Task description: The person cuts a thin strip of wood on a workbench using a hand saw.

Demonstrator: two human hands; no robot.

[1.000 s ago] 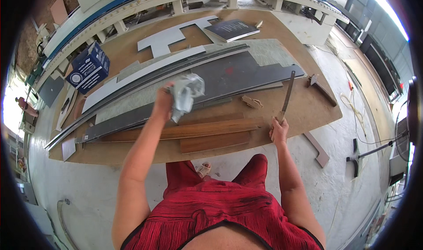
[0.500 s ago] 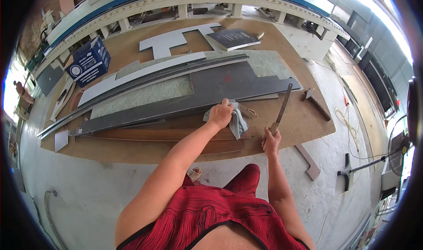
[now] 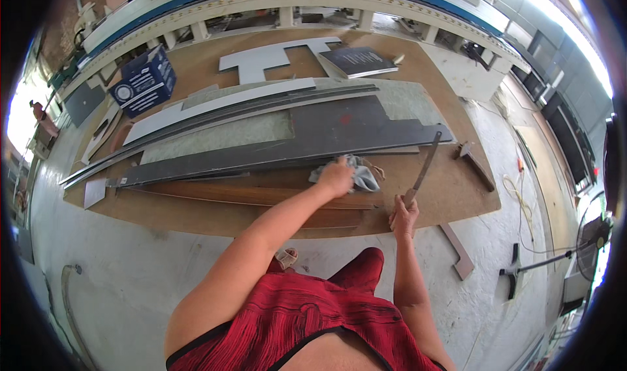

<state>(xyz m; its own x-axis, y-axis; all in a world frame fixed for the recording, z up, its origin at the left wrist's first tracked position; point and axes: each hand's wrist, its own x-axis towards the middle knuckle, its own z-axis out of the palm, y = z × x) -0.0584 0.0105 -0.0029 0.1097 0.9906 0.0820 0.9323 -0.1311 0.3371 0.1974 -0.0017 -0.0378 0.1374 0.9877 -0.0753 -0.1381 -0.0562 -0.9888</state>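
My left hand (image 3: pixel 336 177) is closed on a crumpled grey-blue cloth (image 3: pixel 364 180), low over the brown board and just in front of a long dark grey panel (image 3: pixel 339 124). The cloth spreads out on both sides of the hand, which hides most of its fingers. At the board's near edge, my right hand (image 3: pixel 403 217) is wrapped round the wooden handle of a tool with a long, narrow metal blade (image 3: pixel 428 162). This blade points up and away, its tip by the dark panel's right end.
A hammer (image 3: pixel 477 166) lies at the board's right. Brown wooden strips (image 3: pixel 261 194) lie along the near side. Farther back are a light cut-out panel (image 3: pixel 251 61), a dark book (image 3: pixel 359 62) and a blue box (image 3: pixel 144 82). A fan (image 3: pixel 591 230) stands at right.
My left hand has lowered, and the cloth that hung from it now lies bunched on the board. The right hand keeps the bladed tool in nearly the same place. The view has shifted slightly.
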